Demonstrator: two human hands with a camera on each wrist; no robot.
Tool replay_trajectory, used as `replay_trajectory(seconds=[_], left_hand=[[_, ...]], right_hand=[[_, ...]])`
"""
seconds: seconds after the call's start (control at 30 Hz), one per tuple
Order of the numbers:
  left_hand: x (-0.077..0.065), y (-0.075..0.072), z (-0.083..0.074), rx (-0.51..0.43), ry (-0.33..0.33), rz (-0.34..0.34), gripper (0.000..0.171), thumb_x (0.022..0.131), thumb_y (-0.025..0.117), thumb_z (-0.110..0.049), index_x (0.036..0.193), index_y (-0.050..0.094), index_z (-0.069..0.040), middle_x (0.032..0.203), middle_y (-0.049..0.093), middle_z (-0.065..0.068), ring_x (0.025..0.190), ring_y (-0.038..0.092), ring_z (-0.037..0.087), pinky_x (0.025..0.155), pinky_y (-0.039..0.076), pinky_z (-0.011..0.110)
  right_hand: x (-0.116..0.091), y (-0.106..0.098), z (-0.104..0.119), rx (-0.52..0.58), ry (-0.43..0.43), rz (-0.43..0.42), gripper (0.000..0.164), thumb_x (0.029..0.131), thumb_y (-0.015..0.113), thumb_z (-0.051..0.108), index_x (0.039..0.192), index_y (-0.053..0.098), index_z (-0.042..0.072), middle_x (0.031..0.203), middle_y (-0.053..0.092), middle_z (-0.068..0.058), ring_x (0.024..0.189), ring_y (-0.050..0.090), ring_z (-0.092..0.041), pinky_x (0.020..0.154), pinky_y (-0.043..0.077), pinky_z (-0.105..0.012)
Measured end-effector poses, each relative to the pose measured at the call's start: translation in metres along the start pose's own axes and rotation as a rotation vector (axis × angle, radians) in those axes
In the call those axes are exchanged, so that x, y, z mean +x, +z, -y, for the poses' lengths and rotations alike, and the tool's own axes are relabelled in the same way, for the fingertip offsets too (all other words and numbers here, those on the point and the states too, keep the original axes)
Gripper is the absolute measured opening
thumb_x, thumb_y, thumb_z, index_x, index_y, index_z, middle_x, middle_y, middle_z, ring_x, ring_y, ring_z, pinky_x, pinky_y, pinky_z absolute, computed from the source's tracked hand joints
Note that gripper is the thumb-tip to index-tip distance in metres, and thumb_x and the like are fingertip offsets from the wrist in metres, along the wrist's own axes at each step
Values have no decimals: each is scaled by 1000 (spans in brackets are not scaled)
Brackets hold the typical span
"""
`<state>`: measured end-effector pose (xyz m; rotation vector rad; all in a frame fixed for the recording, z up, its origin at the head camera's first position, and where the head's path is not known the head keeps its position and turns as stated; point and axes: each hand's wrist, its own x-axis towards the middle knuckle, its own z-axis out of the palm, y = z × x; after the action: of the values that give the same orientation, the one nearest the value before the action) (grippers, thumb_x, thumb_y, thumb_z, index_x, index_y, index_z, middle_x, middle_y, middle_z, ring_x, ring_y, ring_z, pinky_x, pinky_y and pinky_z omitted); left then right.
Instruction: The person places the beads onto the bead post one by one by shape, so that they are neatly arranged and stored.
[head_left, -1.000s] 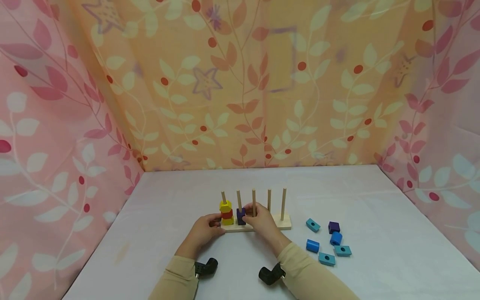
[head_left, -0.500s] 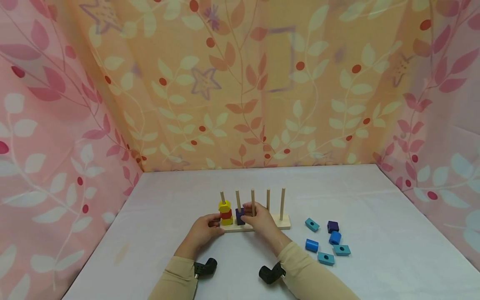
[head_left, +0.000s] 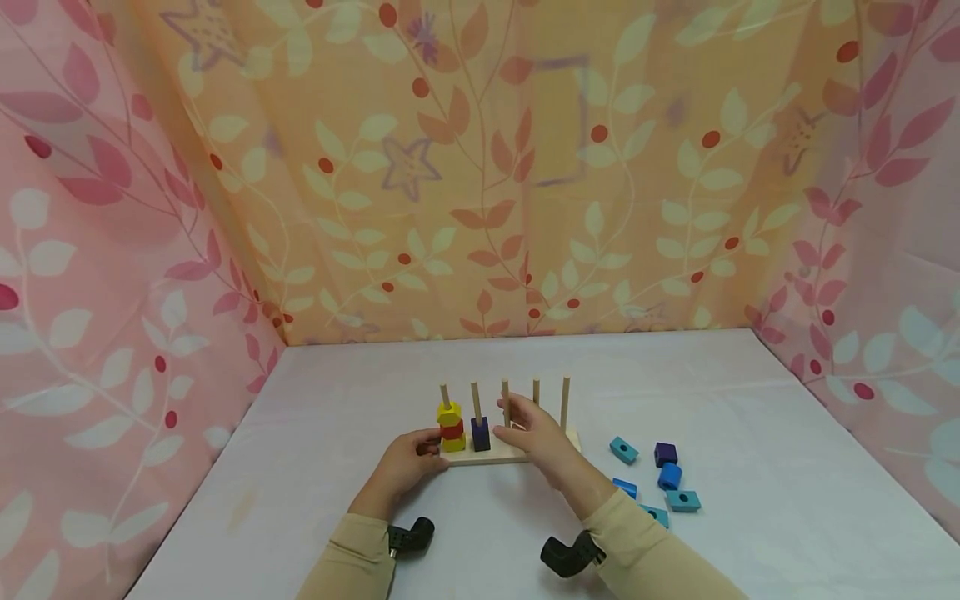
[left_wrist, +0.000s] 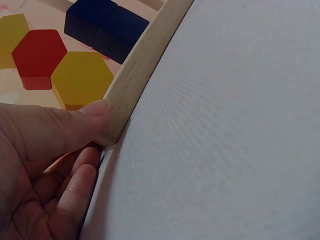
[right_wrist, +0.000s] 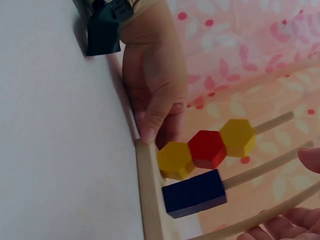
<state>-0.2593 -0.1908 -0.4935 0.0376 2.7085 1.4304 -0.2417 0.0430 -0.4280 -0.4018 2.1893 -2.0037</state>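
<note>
A wooden peg board (head_left: 480,457) with a row of upright pegs stands on the white table. My left hand (head_left: 408,461) grips its left end, the thumb (left_wrist: 95,108) lying on the base's edge. Beside that hand, the first peg carries a yellow hexagonal block (head_left: 449,413), a red one (head_left: 453,430) and another yellow one at the bottom. Two dark purple-blue blocks (left_wrist: 107,27) are stacked on the second peg. My right hand (head_left: 546,439) is at the third peg (head_left: 506,390), fingers and thumb apart, holding nothing; the purple-blue stack is to its left.
Right of the board lie loose blocks: several teal ones, including one at the back (head_left: 623,450) and one at the right (head_left: 683,501), a purple cube (head_left: 665,454) and blue half-round pieces (head_left: 671,477). My right sleeve (head_left: 660,550) partly covers the nearer ones. Patterned curtains (head_left: 480,250) surround the table.
My right hand has let go of the purple-blue blocks on the second peg and drawn back to the right, fingers opening. My left hand keeps its grip on the board's end.
</note>
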Motion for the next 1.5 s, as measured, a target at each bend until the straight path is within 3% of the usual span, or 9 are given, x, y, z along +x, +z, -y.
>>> replay_trajectory(seconds=[0.2, 0.4, 0.53, 0.7, 0.93, 1.1, 1.3, 1.5], left_hand=[[-2, 0, 1, 5, -4, -2, 53, 71, 77, -14, 121, 59, -8, 100, 62, 4, 89, 53, 18, 86, 43, 41], [0, 1, 1, 4, -16, 4, 53, 71, 77, -16, 121, 60, -10, 99, 62, 3, 89, 53, 17, 86, 43, 41], [1, 0, 1, 0, -37, 5, 52, 72, 77, -17, 121, 60, -12, 101, 62, 2, 90, 52, 18, 86, 42, 42], [2, -1, 1, 12, -10, -1, 52, 72, 77, -14, 121, 59, -10, 98, 62, 3, 89, 53, 17, 85, 43, 40], [0, -1, 0, 19, 10, 0, 53, 72, 77, -14, 122, 59, -9, 97, 62, 3, 88, 53, 17, 85, 43, 40], [0, 0, 1, 6, -4, 3, 53, 71, 77, -14, 121, 59, -9, 96, 62, 2, 88, 53, 17, 84, 43, 40], [0, 0, 1, 7, -10, 5, 53, 72, 77, -15, 122, 59, -10, 98, 61, 3, 88, 52, 18, 85, 44, 40], [0, -1, 0, -26, -54, 13, 53, 73, 76, -17, 123, 59, -13, 101, 60, 2, 89, 50, 19, 82, 44, 38]], right_hand=[[-14, -15, 10, 0, -12, 48, 59, 87, 62, 11, 138, 34, 2, 139, 39, -17, 129, 34, -32, 104, 25, -47], [-24, -38, 18, -54, -35, 55, 50, 87, 61, 14, 133, 42, 6, 126, 50, -14, 116, 49, -31, 92, 43, -33], [-30, -60, 25, -72, -68, 50, 39, 88, 60, 12, 123, 48, 0, 116, 54, -19, 106, 53, -29, 85, 46, -23], [-38, -88, 28, -143, -68, -2, 33, 88, 61, 13, 114, 52, -4, 110, 56, -22, 102, 55, -28, 82, 46, -20], [-50, -126, 20, -261, 0, -93, 33, 88, 61, 19, 114, 53, 0, 109, 58, -15, 97, 57, -18, 82, 47, -22], [-59, -154, 11, -365, 43, -140, 37, 89, 60, 26, 115, 52, 1, 109, 59, -14, 97, 57, -24, 80, 48, -22], [-66, -177, 0, -474, 139, -120, 41, 88, 60, 30, 117, 51, 2, 110, 58, -17, 99, 56, -30, 84, 48, -40], [-69, -194, -14, -569, 194, -84, 36, 88, 61, 20, 116, 53, 0, 111, 58, -18, 95, 57, -24, 81, 49, -41]])
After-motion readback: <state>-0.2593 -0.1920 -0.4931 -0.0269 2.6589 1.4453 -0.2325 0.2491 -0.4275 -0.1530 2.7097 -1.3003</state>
